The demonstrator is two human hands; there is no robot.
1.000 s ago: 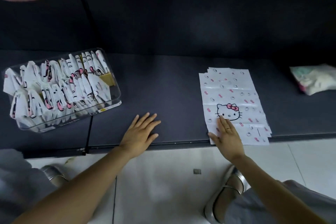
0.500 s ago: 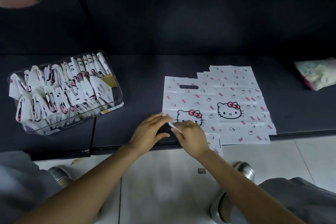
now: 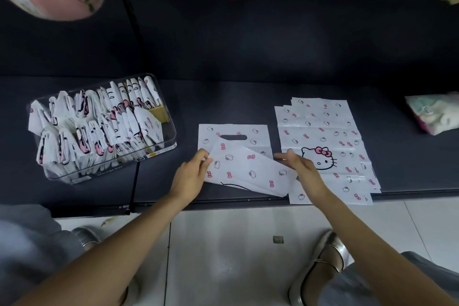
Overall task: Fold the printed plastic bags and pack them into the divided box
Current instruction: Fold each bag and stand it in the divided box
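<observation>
Both hands work one printed bag (image 3: pixel 244 164) on the dark shelf (image 3: pixel 223 107), near its front edge: the left hand (image 3: pixel 192 176) pinches the lifted lower flap at its left end, the right hand (image 3: pixel 301 169) holds its right end with fingers loosely extended. Just right of this bag lies one fanned stack of flat bags (image 3: pixel 325 141), overhanging the shelf edge. Left of it, across bare shelf, sits one clear divided box (image 3: pixel 159 154), crowded with folded bags (image 3: pixel 99 126).

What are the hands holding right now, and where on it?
Both hold one printed bag: left hand grips its folded-up flap's left edge, right hand the right edge.
</observation>
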